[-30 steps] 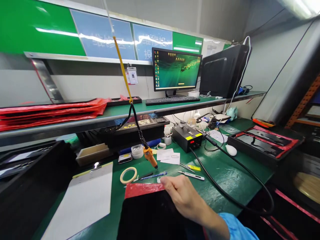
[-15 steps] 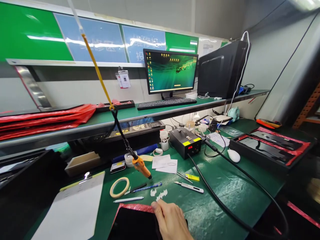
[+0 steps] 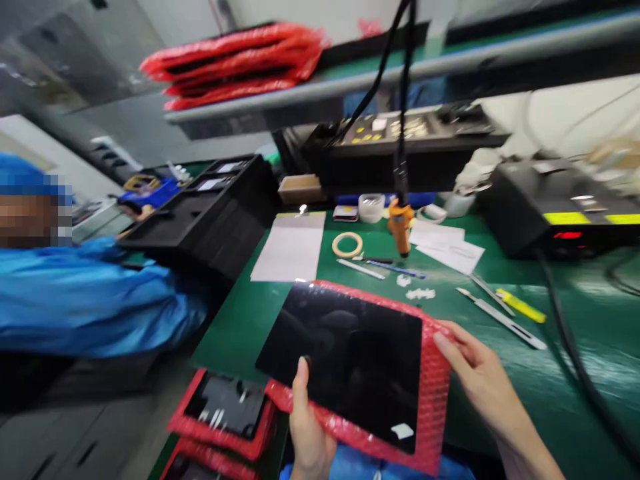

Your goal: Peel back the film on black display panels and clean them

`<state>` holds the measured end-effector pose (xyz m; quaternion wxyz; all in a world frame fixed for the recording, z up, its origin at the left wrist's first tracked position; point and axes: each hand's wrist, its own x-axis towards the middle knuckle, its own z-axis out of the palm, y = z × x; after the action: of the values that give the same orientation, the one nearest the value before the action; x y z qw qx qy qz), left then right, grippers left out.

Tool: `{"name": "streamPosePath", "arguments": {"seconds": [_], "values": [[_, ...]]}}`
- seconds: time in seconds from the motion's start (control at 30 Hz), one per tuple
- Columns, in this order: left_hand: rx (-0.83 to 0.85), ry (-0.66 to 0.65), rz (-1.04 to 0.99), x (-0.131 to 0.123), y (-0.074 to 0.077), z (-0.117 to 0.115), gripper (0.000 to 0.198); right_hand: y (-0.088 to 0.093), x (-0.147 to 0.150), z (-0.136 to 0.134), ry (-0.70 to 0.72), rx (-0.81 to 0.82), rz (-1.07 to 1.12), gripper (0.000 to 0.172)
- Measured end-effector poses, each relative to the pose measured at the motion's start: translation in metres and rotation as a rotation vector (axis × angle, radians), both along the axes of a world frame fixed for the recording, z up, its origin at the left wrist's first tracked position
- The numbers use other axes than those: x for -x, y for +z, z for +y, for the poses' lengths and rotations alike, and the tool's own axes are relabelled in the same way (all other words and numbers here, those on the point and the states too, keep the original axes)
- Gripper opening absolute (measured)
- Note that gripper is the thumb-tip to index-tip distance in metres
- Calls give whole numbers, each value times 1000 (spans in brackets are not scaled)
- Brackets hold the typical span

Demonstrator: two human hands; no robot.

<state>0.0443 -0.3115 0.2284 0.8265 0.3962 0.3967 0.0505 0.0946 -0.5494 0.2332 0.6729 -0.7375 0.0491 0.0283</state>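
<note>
left hand (image 3: 310, 423): closed round the near edge of a black panel (image 3: 350, 353), thumb flat on the glossy face, fingers hidden beneath. right hand (image 3: 475, 363): pinching the far right corner of the red bubble wrap (image 3: 434, 387) under that panel, thumb on top; whether its fingers also reach the panel cannot be told. black panel, one: held tilted in front of the person, above the near side of the table; face dark and shiny, one white sticker (image 3: 402, 431) near the lower right corner. handling, by judgement: flat and stiff, fairly light for its spread, slick on the face, likely to smudge, crack or chip if bent or knocked at a corner. red bubble wrap: soft, giving, apt to slide against the panel, so a hold on wrap alone seems weak; best taken by two opposite edges, wrap and panel together, fingers spread below, thumbs near the rim. beyond, on the green table (image 3: 235, 340): white scraps (image 3: 421, 293), a craft knife (image 3: 505, 323) with its blade towards the scraps, a yellow lighter (image 3: 521, 307), a tape roll (image 3: 347, 255), a clipboard (image 3: 293, 250). above the table: an orange screwdriver (image 3: 400, 227), hanging. far left: a co-worker's blue sleeve (image 3: 100, 297).
</note>
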Motion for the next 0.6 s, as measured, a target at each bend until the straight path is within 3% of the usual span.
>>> {"name": "streamPosePath", "arguments": {"seconds": [0.07,0.2,0.37,0.6], "values": [[159,167,89,-4,1,2,49,-11,4,10,5,-102,66,78],[251,153,28,-4,-1,6,50,-25,21,32,89,-230,155,73],[187,89,-61,9,-13,14,64,-28,32,55,173,-237,142,72],[55,87,-94,30,-34,15,81,-36,46,97,28,-206,108,51]]}}
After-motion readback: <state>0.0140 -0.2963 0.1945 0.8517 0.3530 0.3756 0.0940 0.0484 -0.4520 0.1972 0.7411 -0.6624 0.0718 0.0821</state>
